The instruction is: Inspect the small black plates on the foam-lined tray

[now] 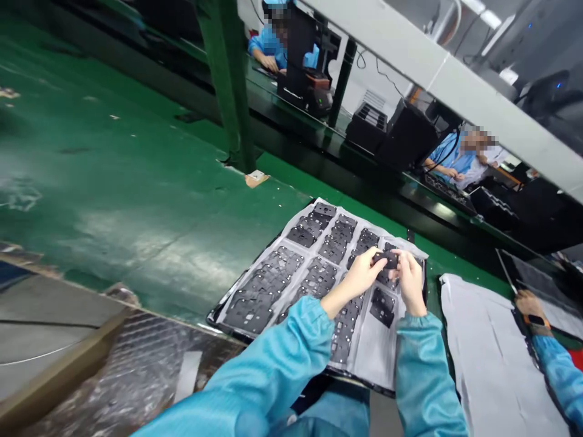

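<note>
Between my two hands is a small black part (386, 260), held over the right side of a tray. My left hand (364, 271) pinches its left end, and the fingers of my right hand (408, 272) close on its right end. The tray (376, 358) is lined with whitish cloth and split into compartments by raised strips. Rows of flat black parts (268, 279) with small holes fill several compartments. In the near right compartment a small black group (382, 306) lies on the cloth, with bare lining below it.
A second cloth-covered tray (487, 346) lies to the right, near another person's hand (531, 306). A green post (228, 91) rises from the green bench (150, 212). Beyond a rail, people in blue (449, 155) sit at another bench. Plastic wrap (141, 364) lies at lower left.
</note>
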The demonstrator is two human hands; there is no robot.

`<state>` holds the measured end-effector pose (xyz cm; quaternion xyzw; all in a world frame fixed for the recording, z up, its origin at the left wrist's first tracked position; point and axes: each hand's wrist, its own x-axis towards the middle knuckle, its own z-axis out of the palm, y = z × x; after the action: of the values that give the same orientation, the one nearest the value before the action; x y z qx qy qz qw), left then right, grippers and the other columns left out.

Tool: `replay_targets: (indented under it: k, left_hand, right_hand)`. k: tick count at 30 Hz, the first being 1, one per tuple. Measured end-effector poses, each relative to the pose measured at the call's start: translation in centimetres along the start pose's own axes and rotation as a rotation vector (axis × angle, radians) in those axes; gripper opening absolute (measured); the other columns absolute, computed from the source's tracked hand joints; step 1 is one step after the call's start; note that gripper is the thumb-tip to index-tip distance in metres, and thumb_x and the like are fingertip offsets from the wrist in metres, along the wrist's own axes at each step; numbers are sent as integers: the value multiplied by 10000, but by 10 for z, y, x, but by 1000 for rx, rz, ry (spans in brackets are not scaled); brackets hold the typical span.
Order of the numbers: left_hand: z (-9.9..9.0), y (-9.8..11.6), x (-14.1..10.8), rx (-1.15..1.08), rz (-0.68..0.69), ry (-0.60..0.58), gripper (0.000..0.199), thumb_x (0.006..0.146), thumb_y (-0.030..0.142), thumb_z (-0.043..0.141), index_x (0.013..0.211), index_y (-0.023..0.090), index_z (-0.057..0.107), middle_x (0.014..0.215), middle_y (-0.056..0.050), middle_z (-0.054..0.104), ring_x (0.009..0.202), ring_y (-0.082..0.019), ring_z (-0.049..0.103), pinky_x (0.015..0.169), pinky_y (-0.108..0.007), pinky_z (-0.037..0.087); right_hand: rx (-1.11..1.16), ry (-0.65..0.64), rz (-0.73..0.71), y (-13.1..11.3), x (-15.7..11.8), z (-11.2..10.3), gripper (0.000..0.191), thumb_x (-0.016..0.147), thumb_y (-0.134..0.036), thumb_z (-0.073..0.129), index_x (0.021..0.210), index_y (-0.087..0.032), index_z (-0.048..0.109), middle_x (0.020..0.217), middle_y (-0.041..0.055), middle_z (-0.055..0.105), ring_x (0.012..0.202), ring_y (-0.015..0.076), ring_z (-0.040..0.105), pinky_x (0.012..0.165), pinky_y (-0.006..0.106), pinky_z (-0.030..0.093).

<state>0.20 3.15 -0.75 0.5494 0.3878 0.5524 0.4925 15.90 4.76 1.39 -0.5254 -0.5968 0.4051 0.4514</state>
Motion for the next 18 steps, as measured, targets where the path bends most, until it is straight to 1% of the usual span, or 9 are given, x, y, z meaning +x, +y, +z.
replay_targets:
  k: [2,4,7,10,14,18]
  left_hand:
    - [2,-5,-2,-98,-18,-37,202,894,326,549,998,153,557,819,-8,636,652,-99,589,590,-195,443]
    - [4,-6,-4,-120,-62,-36,260,881,362,571,1034,152,552,811,-8,630,576,-83,568,506,-178,423]
    - [5,-2,-3,-212,-179,-33,342,850,394,585,1074,136,571,775,-20,620,514,-90,558,417,-180,404]
    - [5,5,-2,-340,-271,-23,362,820,359,580,1075,106,612,678,-16,600,467,-94,537,387,-180,387]
    - [5,8,-4,-345,-241,42,284,817,304,559,986,105,671,548,18,534,380,-56,433,371,-164,315]
    - [7,4,-6,-345,-224,70,269,829,309,548,951,113,685,517,28,506,362,-52,399,364,-168,278]
  right_hand:
    - [45,7,-20,5,-15,11,394,866,-503,598,1083,-176,564,552,-62,518,389,99,467,388,225,383]
    - [44,25,-46,7,-20,17,360,857,-465,629,1071,-187,550,541,-74,501,386,91,456,396,223,393]
    - [66,25,-53,9,-22,18,335,880,-461,602,1073,-197,526,545,-75,504,405,100,484,398,227,409]
    - [88,29,-50,11,-27,19,326,889,-458,591,1071,-200,509,548,-75,517,406,105,499,388,226,407]
    - [74,48,-71,10,-35,23,299,890,-434,593,1059,-196,526,544,-74,516,402,103,506,393,225,412]
    - [55,82,-102,10,-40,26,277,897,-418,584,1064,-202,537,566,-66,531,418,106,517,410,235,428]
